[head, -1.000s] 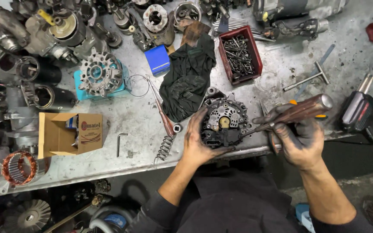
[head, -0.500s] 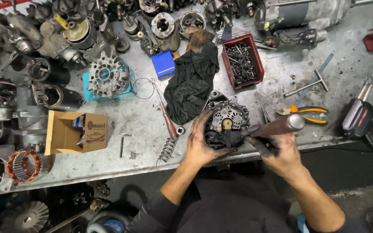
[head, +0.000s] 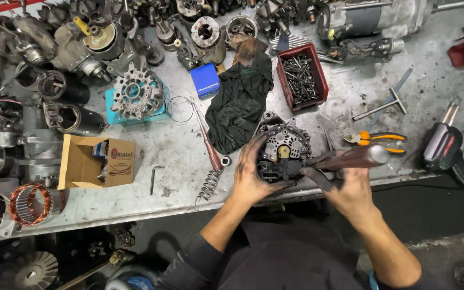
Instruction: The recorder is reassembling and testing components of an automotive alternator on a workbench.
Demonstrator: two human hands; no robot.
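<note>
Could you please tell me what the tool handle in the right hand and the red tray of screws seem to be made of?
Brown rounded handle: probably varnished wood, glossy with a grain-like sheen. Red rectangular tray: likely moulded plastic, matt with thin walls.

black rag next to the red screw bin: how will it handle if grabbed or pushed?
The black rag lies crumpled in soft folds, so it is probably floppy and light. Pushed, it would likely bunch up rather than slide. Its edge touches the alternator, so it may snag there.
</note>
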